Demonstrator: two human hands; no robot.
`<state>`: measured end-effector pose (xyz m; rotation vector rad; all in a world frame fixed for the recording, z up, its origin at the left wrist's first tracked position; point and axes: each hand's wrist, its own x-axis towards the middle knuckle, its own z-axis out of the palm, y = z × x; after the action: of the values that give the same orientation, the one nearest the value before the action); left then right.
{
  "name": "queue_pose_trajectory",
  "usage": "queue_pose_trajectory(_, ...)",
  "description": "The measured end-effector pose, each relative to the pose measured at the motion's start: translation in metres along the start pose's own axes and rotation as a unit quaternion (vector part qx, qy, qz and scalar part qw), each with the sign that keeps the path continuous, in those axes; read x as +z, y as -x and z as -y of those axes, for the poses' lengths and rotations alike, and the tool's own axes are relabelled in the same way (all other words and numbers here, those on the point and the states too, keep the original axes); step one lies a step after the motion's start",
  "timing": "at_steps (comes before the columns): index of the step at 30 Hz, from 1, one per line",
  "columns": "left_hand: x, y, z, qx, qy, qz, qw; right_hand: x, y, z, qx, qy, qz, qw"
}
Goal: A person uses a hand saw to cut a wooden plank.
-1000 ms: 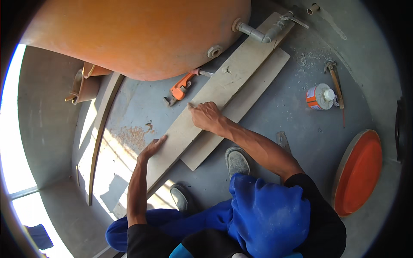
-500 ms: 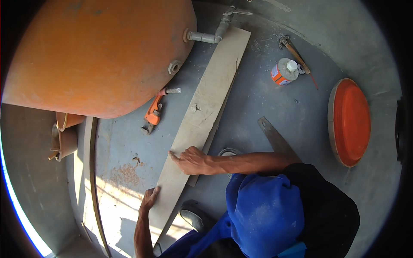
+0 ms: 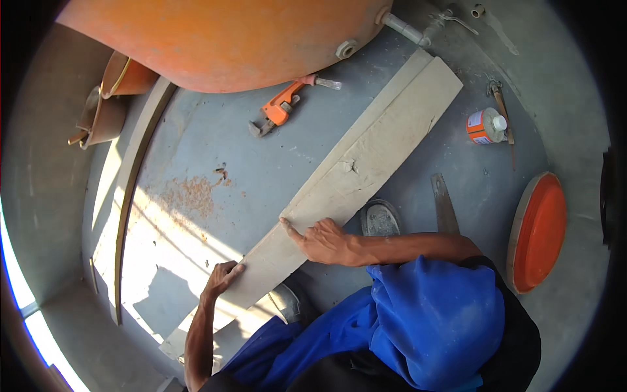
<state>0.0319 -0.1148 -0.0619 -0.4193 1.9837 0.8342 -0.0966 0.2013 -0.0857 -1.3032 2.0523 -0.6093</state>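
A long pale wooden plank (image 3: 385,140) lies slantwise on top of another board (image 3: 366,134), whose strip shows along the upper plank's left edge. At the plank's near left edge, my left hand (image 3: 223,279) holds on, thumb on the upper face and fingers curled at the side; the fingertips are partly hidden. Farther up, my right hand (image 3: 323,242) rests on the plank's face, index finger stretched to the left edge and the other fingers bent. It holds nothing. A knot and cracks mark the wood beyond this hand.
An orange tank (image 3: 228,39) stands at the far left with a grey pipe (image 3: 405,29). On the floor lie an orange pipe wrench (image 3: 277,111), a handsaw (image 3: 444,202), a hammer (image 3: 501,108) and a can (image 3: 486,126). A red lid (image 3: 539,232) leans on the right wall.
The upper plank's far end has swung right over the lower board, whose strip now shows on the left instead of the right. Both hands stay on it. The view has shifted.
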Motion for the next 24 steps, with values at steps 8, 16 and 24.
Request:
queue_pose_trajectory(8,0.012,-0.008,0.020,-0.038,0.012,-0.017,0.999,-0.012,-0.004,0.008,0.081,-0.004,0.075,0.994)
queue_pose_trajectory(16,0.000,-0.003,0.002,0.018,0.039,0.018,0.999,-0.001,-0.008,0.004,0.030,-0.006,0.013,0.999)
queue_pose_trajectory(24,0.008,-0.048,-0.072,0.077,0.035,0.026,0.996,0.014,0.001,-0.007,-0.001,0.005,-0.045,0.999)
